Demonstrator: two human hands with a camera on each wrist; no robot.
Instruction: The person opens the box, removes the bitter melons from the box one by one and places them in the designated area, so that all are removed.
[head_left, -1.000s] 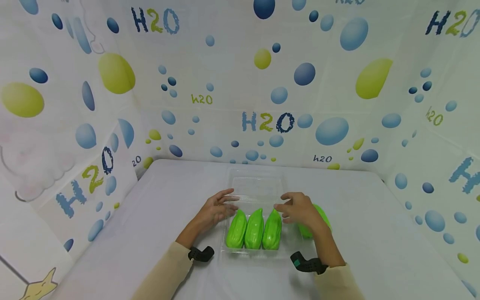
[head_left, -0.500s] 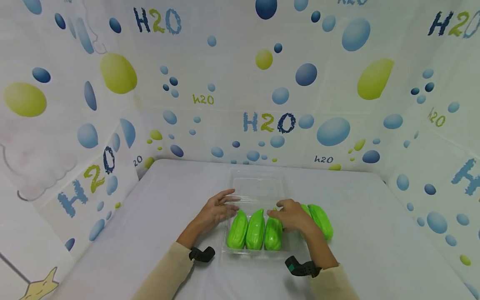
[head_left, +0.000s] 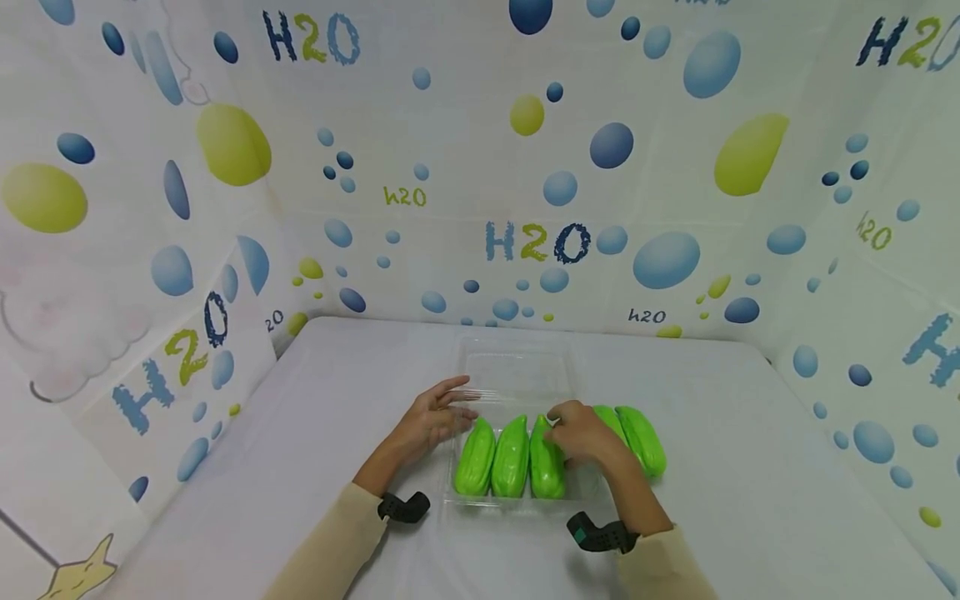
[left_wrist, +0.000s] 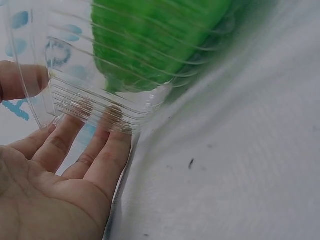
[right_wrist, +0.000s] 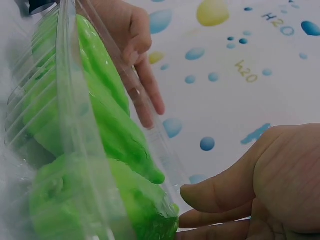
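Note:
A hinged clear plastic box (head_left: 585, 487) lies with its lid (head_left: 517, 367) folded back. Inside, three glossy green, ribbed, pod-shaped vegetables stand side by side: the left one (head_left: 475, 458), the middle one (head_left: 510, 457) and the right one (head_left: 547, 462), pointed tips away from me. At the box's back left corner my left hand (head_left: 423, 429) touches the ribbed wall (left_wrist: 125, 95) with extended fingers. My right hand (head_left: 588, 432) is at the right vegetable's tip (right_wrist: 170, 210), thumb and fingers close together there; part of that contact is hidden.
Two more green vegetables, an inner one (head_left: 609, 418) and an outer one (head_left: 642, 442), lie to the right of the box, partly behind my right forearm. A white cloth (head_left: 360, 367) covers the table. A printed curtain (head_left: 465, 150) hangs behind it.
My right hand has moved left and slightly down to the right vegetable's tip, uncovering more of the two outside the box. The left hand stays in place.

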